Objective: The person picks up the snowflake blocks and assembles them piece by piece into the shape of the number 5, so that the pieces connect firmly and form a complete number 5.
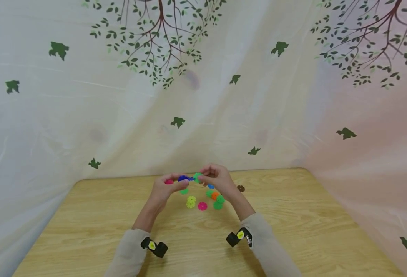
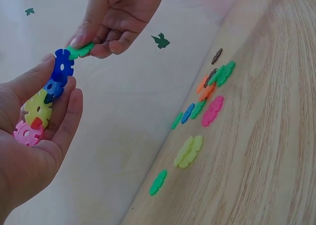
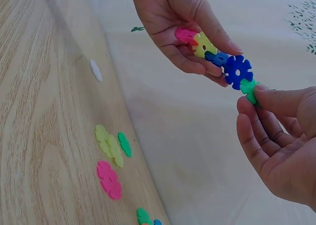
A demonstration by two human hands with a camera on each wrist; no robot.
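My left hand point(image 1: 162, 191) holds a short chain of notched plastic discs above the table. Pink point(image 3: 185, 35), yellow point(image 3: 204, 45), blue point(image 3: 217, 58) and dark blue point(image 3: 238, 72) discs make up the chain, slotted together edge to edge. The pink end lies by the palm, and the left thumb presses near the dark blue disc. Between thumb and fingers my right hand point(image 1: 220, 181) pinches a green disc point(image 3: 250, 90), its edge meeting the dark blue disc's rim at the chain's free end.
Loose discs lie on the wooden table point(image 1: 96, 215) below the hands: yellow point(image 1: 191, 202), pink point(image 1: 202, 206), orange point(image 1: 215, 196), several green point(image 1: 218, 205) and a brown one point(image 1: 241, 188) at the right. A white disc point(image 3: 96, 70) shows in the right wrist view. Behind hangs a leaf-patterned curtain point(image 1: 127, 104).
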